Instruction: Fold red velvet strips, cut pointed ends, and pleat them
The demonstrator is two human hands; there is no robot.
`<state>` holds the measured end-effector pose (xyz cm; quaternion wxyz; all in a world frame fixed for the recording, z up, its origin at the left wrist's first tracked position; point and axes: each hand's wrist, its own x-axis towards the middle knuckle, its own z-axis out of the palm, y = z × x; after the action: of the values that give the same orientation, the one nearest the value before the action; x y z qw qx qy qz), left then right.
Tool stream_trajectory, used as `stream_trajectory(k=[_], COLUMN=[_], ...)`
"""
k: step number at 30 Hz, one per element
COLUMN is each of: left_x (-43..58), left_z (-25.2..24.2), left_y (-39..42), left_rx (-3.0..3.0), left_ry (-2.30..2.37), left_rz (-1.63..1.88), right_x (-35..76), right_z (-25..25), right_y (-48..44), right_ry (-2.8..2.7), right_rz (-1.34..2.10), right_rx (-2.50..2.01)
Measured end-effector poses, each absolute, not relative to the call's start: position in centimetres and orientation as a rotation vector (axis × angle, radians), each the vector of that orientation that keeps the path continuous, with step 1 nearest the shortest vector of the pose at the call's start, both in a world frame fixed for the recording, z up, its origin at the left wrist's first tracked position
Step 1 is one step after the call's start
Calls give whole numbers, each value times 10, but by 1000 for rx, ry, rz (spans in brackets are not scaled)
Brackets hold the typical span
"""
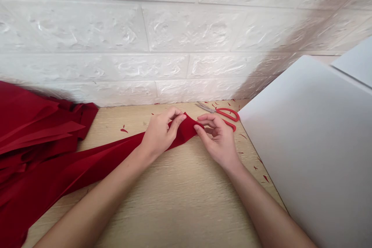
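A long strip of red fabric (pixel 110 155) runs from the lower left across the wooden surface to both hands. My left hand (pixel 164 128) pinches the upper edge near the strip's right end, thumb against bent fingers. At the right corner of that end, my right hand (pixel 216 133) grips the cloth between thumb and fingertips. The end between the hands is spread and slightly raised. Just behind my right hand lies a pair of scissors (pixel 228 114) with red handles, blades pointing left, partly hidden by the hand.
A heap of red fabric (pixel 35 124) fills the left side. Small red scraps (pixel 124 129) are scattered over the wooden surface (pixel 180 201). A large white panel (pixel 314 135) stands on the right. Behind runs a white brick-patterned wall (pixel 188 35).
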<state>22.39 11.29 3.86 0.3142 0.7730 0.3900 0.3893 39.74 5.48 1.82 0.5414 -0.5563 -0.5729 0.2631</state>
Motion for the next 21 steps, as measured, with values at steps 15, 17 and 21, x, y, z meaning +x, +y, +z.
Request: stream_trajectory(k=[15, 17, 21], left_x=[223, 222, 220], left_z=[39, 39, 36], left_y=[114, 115, 116], left_rx=[2083, 2094, 2077], left_ry=[1001, 959, 948], left_rz=[962, 947, 933], right_x=[399, 399, 400], right_z=[15, 16, 18], right_y=[54, 54, 55], right_ry=[-1382, -1380, -1411], right_rz=[602, 590, 582], right_rx=[-1348, -1346, -1315])
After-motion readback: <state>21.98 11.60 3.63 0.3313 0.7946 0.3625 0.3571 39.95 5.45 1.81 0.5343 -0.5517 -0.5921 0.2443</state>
